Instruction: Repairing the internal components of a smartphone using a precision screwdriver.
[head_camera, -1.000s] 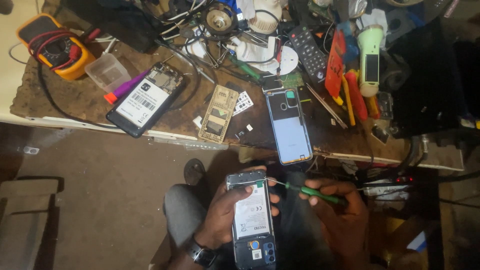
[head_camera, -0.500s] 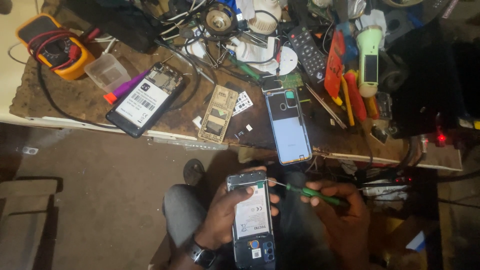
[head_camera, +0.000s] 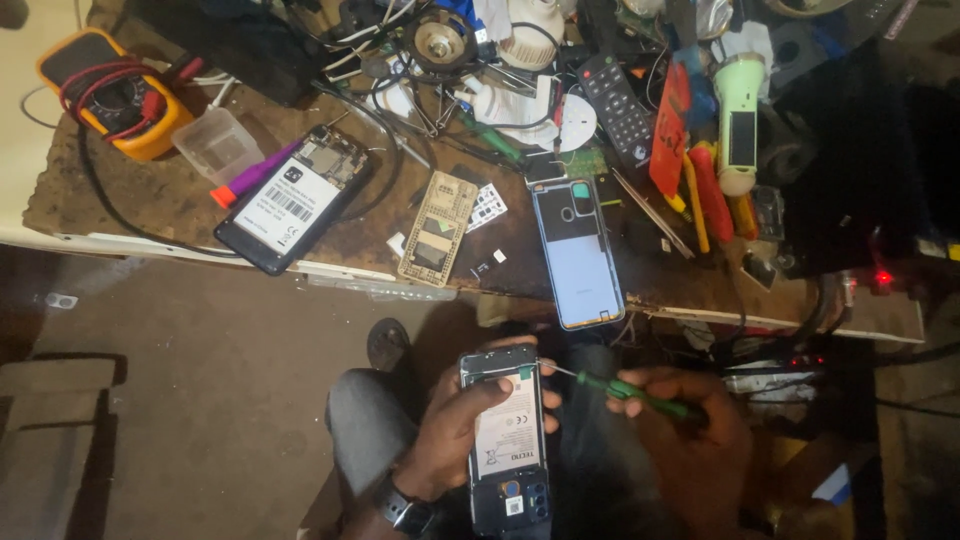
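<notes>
Cluttered and dim, your workbench (head_camera: 180, 205) runs across the top of the view, strewn with wires, tools and phone parts, while you work below its front edge, over your lap.

Your left hand (head_camera: 455, 430) cradles an opened smartphone (head_camera: 505, 440) with its back cover off, the white-labelled battery facing up and the camera end pointing toward you. The fingers wrap under the body and curl around its long edges, thumb lying along the left side near the top. Your right hand (head_camera: 690, 440) is closed in a pinch around a green-handled screwdriver (head_camera: 625, 390), held nearly level, its thin tip meeting the phone's upper right corner.

That phone looks light and stiff, but with the cover gone the board and battery are exposed and likely fragile; the side frame, where you grip it now, seems the safest hold. The screwdriver is slim and could slip off a small screw head, so a steady wrist would help.

On the bench sit another opened phone (head_camera: 290, 200) with a barcode label, a pale blue back cover (head_camera: 578, 255), a beige inner frame (head_camera: 438, 228), a yellow multimeter (head_camera: 120, 95) with red leads, a clear plastic tub (head_camera: 215, 145), a black remote control (head_camera: 615, 105) and a green torch (head_camera: 738, 120).
</notes>
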